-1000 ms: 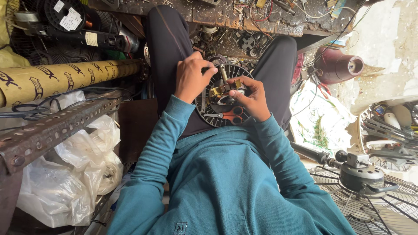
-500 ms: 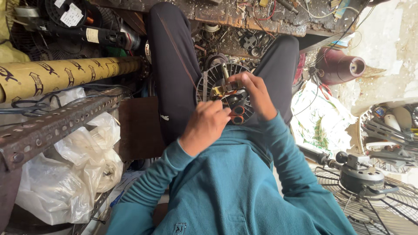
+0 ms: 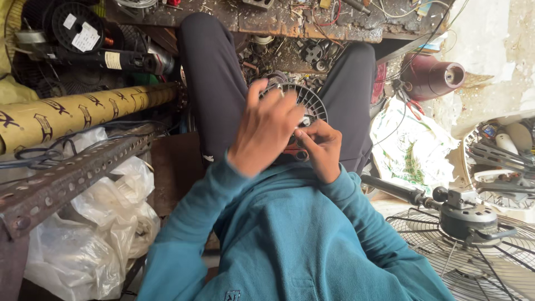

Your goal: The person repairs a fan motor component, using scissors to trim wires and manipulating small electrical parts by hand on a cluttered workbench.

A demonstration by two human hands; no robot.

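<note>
Fingers [image 3: 278, 103] of the left hand [image 3: 266, 129] are spread and loosely curved over the round black fan grille [image 3: 310, 102] on the person's lap, blurred, and whether they grip anything cannot be told. The right hand [image 3: 321, 149] sits just beside it with thumb and fingers pinched together at the grille's lower edge, touching a small part too hidden to name; a bit of red shows under it. The grille rests between the dark trouser legs [image 3: 214, 83]. A yellow patterned roll [image 3: 78, 114] lies to the left, a white plastic bag [image 3: 95, 223] below it, and a wire fan guard [image 3: 473, 251] sits at right.
</note>
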